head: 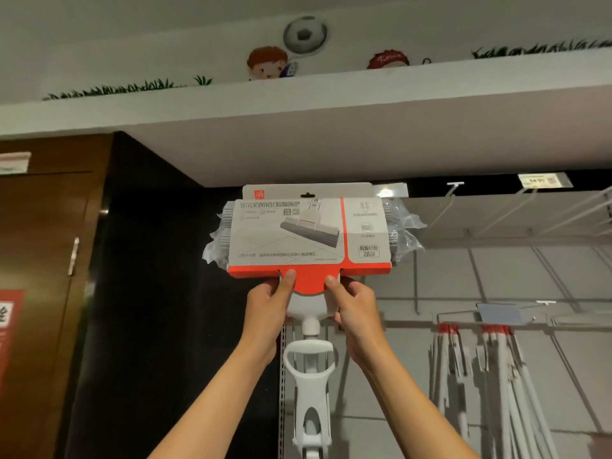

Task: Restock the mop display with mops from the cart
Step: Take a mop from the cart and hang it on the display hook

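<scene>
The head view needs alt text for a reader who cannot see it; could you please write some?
Two raised hands, left hand and right hand, grip the lower edge of a packaged mop held high under a white overhang. Its white handle hangs down between the forearms. To the right, bare hooks and more hanging mops line the display wall.

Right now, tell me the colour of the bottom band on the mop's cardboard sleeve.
Red-orange, on the cardboard sleeve; seen in the head view.
</scene>
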